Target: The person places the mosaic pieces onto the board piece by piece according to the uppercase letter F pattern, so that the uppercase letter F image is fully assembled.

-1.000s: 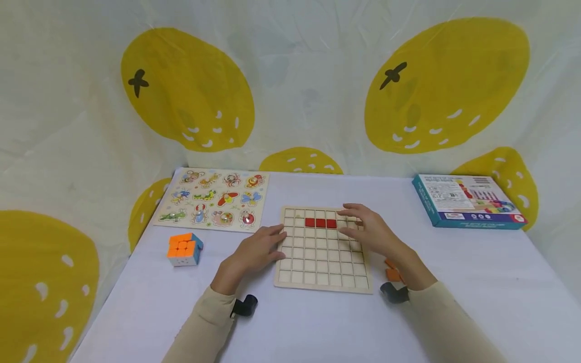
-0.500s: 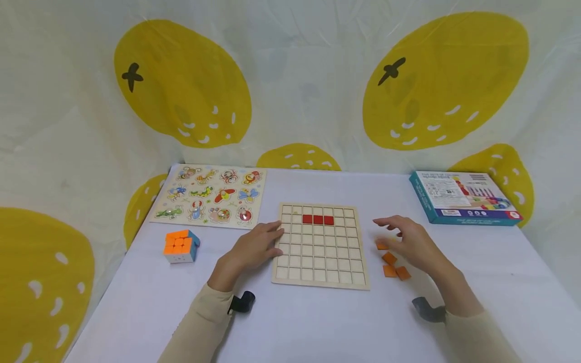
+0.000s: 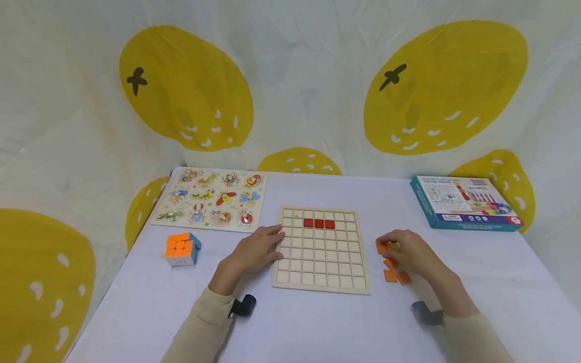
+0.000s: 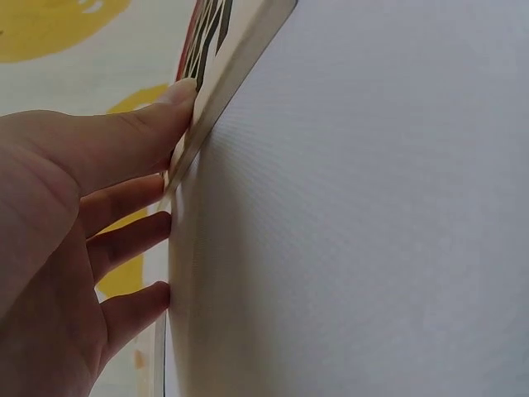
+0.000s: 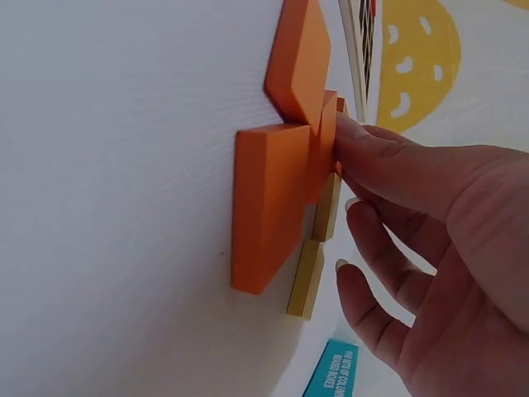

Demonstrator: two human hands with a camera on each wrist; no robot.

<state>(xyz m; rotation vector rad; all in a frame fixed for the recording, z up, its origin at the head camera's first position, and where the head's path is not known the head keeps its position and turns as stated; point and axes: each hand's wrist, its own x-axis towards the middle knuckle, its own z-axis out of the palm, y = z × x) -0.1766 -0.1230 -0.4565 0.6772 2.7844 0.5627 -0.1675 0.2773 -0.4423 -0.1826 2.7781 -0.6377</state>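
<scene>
A wooden grid board [image 3: 320,290] lies flat with three red tiles [image 3: 319,223] side by side in one of its far rows. My left hand [image 3: 254,252] rests at the board's left edge, fingers loosely extended; in the left wrist view its thumb [image 4: 169,116] lies on the rim. Right of the board, my right hand [image 3: 410,252] pinches the farthest orange tile [image 3: 382,247] between thumb and forefinger. Several more orange tiles [image 3: 390,276] lie nearer. The right wrist view shows two yellow tiles [image 5: 306,279] under the curled remaining fingers.
An insect picture board [image 3: 211,199] lies at the back left, with an orange-topped puzzle cube [image 3: 182,248] in front of it. A teal-edged game box [image 3: 467,202] stands at the back right. White cloth [image 3: 308,327] covers the table; a lemon-print curtain hangs behind.
My right hand has left the board's far right side, moved right to the loose tiles and come down to pinch an orange one. The left hand stays at the board's edge.
</scene>
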